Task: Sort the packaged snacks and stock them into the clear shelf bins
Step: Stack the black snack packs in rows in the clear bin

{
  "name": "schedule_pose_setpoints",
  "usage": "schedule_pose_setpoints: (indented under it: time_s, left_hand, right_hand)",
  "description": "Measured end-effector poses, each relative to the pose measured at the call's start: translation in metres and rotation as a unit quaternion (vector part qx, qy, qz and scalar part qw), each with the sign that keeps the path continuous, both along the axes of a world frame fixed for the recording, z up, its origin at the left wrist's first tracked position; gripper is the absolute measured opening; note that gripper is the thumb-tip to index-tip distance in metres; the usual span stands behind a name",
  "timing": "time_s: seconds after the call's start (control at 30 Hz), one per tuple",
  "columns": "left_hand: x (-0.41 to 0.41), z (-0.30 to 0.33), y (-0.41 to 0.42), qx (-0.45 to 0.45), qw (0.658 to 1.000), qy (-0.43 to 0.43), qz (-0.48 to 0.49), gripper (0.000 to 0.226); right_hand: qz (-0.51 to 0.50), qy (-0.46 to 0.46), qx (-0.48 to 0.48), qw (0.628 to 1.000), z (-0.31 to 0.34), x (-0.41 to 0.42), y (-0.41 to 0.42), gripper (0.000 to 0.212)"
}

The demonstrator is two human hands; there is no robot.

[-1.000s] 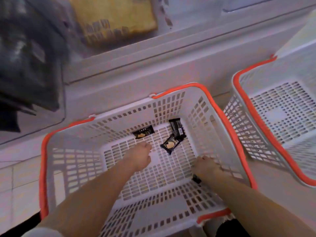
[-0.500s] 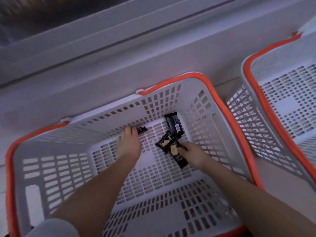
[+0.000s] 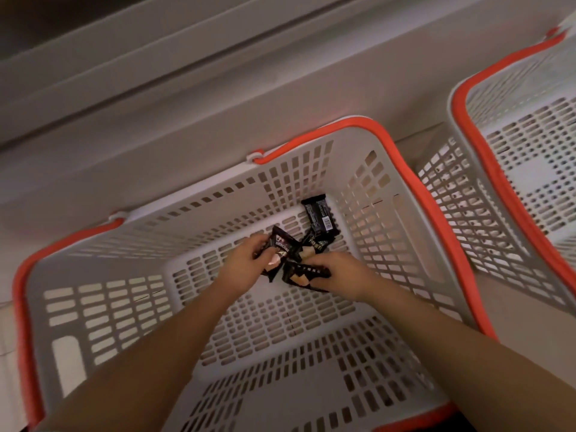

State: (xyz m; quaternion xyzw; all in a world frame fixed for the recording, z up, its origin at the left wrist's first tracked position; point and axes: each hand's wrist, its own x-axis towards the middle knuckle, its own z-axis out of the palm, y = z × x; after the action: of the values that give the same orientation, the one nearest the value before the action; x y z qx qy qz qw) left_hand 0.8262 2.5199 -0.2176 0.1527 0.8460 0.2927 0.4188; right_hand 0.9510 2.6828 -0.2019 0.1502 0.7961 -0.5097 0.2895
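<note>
A large white perforated plastic basket with an orange rim [image 3: 93, 307] fills most of the view, its far side close to a white cabinet wall [image 3: 187, 120]. A second white perforated basket with an orange rim [image 3: 505, 169] stands just beside it on the right, only partly in frame.

Both bare forearms reach down from the near edge into the large basket, and the hands meet near the middle of its slotted floor.

The left hand [image 3: 241, 263] grips 1 small black snack packet with a pale picture on its face [image 3: 280, 247]. The fingers curl over the packet's left edge and the thumb presses on its front, so the packet is pinched and tilted up off the floor.

The right hand [image 3: 339, 271] is closed on a second black snack packet with a tan picture [image 3: 299, 274], fingers wrapped over its right end. This packet lies just beside the first one, and their edges appear to touch.

A third black packet [image 3: 314, 244] lies partly hidden behind the hands (its full outline cannot be made out).

A fourth black packet showing a white barcode label [image 3: 319, 218] lies loose on the floor at the far right corner, leaning towards the far wall, free of both hands.
</note>
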Motion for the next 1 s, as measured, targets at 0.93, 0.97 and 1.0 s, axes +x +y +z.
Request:
schedule_pose_setpoints:
  time_s: [0.93, 0.97, 1.0]
  left_hand:
    - [-0.006, 0.021, -0.067, -0.090, 0.994, -0.048, -0.030, 0.032]
    - [-0.004, 0.027, -0.067, -0.081, 0.996, -0.044, -0.023, 0.033]
    - [-0.002, 0.034, -0.066, -0.068, 0.997, -0.041, -0.015, 0.035]
  right_hand:
    - [0.319, 0.138, 0.409, 0.844, -0.049, 0.004, -0.031, 0.045]
    - [0.289, 0.132, 0.382, 0.868, -0.043, 0.006, -0.032, 0.045]
    - [0.238, 0.124, 0.345, 0.900, -0.034, 0.005, -0.032, 0.045]
